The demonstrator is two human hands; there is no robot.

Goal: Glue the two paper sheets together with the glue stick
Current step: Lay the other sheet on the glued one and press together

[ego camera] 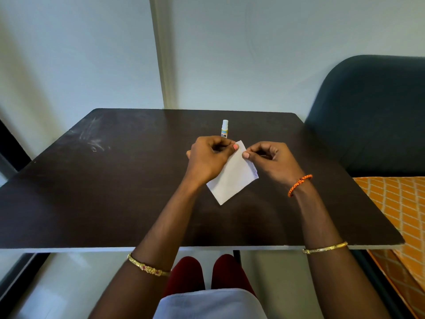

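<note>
Small white paper sheets (231, 180) are held above the dark table (92, 192), turned like a diamond, one lying on the other with a second edge showing along the right side. My left hand (208, 161) pinches the top corner with thumb and fingers. My right hand (273, 161) pinches the upper right edge just beside it. A capped glue stick (224, 128) with a white cap and yellow label stands upright on the table just behind my hands, touched by neither.
A dark padded chair (372, 111) stands at the table's right, with an orange patterned cloth (397, 215) below it. A pale wall runs behind the table's far edge. Faint scuff marks (96, 143) show on the left of the table top.
</note>
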